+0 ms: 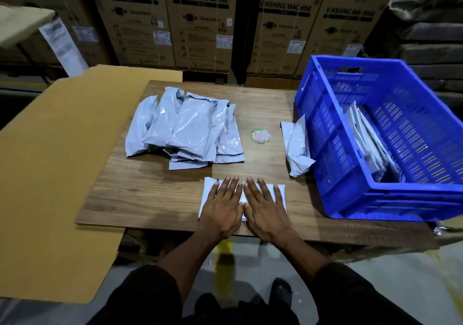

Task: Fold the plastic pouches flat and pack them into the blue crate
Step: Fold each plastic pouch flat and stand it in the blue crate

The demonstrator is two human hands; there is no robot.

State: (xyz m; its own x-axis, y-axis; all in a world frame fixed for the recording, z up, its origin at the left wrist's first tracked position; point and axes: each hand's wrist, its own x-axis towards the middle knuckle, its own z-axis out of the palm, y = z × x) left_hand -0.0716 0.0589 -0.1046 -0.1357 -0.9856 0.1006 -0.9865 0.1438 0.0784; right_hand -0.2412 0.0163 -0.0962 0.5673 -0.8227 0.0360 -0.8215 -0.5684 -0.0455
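A folded pale grey plastic pouch (280, 192) lies flat near the front edge of the wooden table (160, 194). My left hand (223, 207) and my right hand (264, 207) press on it side by side with straight fingers, palms down. A heap of several loose grey pouches (185, 126) sits at the table's middle back. One crumpled pouch (297, 146) leans against the blue crate (333, 149) on the right. Several folded pouches (365, 139) stand on edge inside the crate along its left wall.
A small round green-rimmed lid with a clear wad (259, 135) lies between the heap and the crate. A large cardboard sheet (57, 174) covers the left side. Stacked washing machine boxes (200, 24) stand behind the table.
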